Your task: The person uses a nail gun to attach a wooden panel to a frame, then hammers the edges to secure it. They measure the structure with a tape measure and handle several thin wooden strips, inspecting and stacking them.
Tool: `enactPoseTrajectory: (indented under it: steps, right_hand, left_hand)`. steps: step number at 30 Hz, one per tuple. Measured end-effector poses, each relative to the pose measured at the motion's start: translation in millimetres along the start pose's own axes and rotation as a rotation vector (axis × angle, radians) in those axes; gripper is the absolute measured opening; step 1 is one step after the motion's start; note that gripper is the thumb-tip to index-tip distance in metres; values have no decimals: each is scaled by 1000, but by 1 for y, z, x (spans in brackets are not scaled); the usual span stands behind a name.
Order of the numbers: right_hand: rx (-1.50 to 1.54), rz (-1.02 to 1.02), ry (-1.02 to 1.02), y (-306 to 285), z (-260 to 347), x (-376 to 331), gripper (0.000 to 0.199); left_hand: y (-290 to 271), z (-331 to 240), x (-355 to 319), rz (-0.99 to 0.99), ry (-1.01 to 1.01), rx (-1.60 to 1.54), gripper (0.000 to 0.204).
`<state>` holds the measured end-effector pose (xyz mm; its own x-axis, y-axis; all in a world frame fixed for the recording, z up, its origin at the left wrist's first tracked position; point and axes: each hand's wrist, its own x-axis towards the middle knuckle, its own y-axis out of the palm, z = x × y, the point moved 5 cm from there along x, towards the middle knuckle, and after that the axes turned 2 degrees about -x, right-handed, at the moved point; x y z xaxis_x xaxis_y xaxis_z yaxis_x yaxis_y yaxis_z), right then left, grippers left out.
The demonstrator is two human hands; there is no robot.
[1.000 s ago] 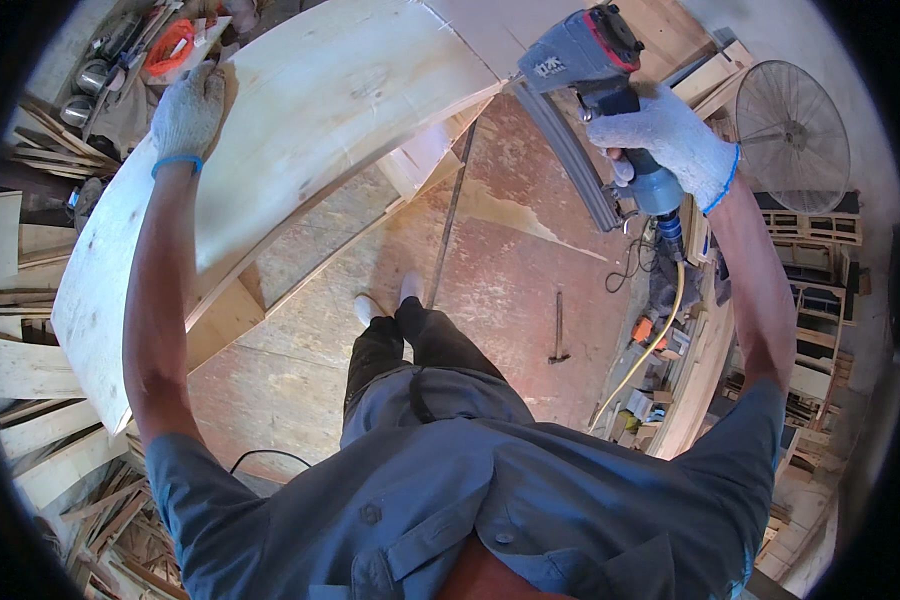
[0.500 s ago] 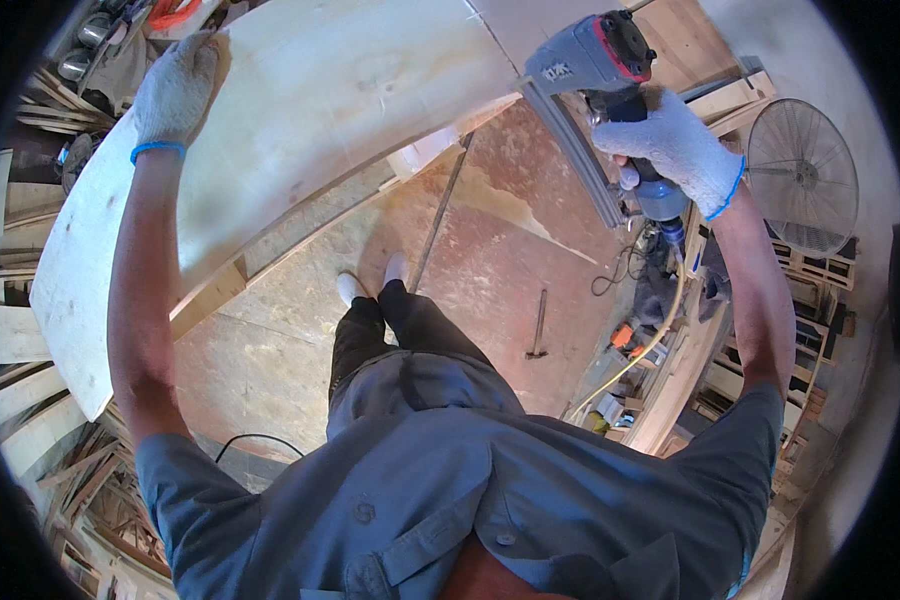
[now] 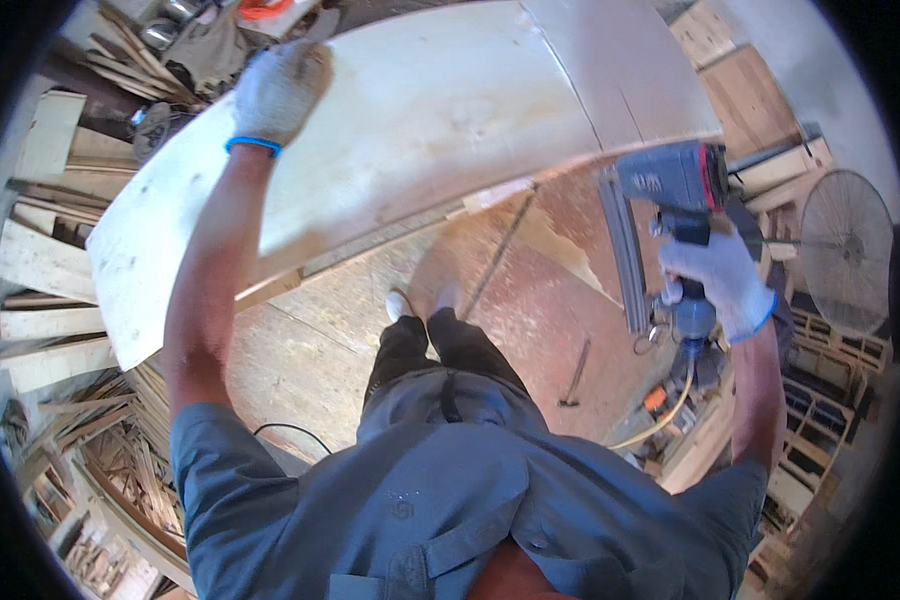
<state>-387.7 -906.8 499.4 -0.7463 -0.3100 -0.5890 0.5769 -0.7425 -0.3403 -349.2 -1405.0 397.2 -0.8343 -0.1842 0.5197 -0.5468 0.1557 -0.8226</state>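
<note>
A large pale plywood panel (image 3: 420, 110) with a curved outline spans the far side in front of me. My left hand (image 3: 278, 98), in a white knit glove with a blue cuff, is closed over the panel's far left edge; its fingertips are partly hidden. On the right, my gloved right hand (image 3: 722, 278) wraps round the handle of a dark air nail gun (image 3: 663, 176). The gun's long grey magazine (image 3: 625, 250) points down toward the floor. Its head is beside the panel's near right edge. A yellowish air hose (image 3: 670, 415) runs from the handle's base.
Wood strips (image 3: 55, 325) are stacked at the left, with scraps below. A hammer (image 3: 577, 375) lies on the reddish floor near my feet. At the right stand a round fan (image 3: 847, 250) and wooden racks (image 3: 820, 430). A dark cable (image 3: 295, 428) lies on the left.
My right hand has drawn the nail gun back toward me, off the panel's right part. The left hand keeps its hold on the far edge. The whole view has shifted.
</note>
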Motion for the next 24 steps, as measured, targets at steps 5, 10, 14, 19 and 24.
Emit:
enactPoseTrajectory:
  steps: [5, 10, 14, 19, 24]
  right_hand:
    - [41, 83, -38, 28, 35, -13, 32]
    - [-85, -39, -268, 16, 112, -46, 26]
    - [-178, -83, -243, 5, 137, -17, 24]
    - [-236, -124, -247, 2, 164, -18, 23]
    - [-250, -150, -245, 3, 183, -9, 22]
  left_hand:
    - [-7, 7, -2, 92, -54, 7, 32]
    - [11, -27, 19, 69, 80, -96, 28]
    - [15, -9, 3, 123, 90, -11, 38]
    - [8, -1, 3, 335, 78, 92, 52]
    - [6, 8, 8, 336, 120, -111, 43]
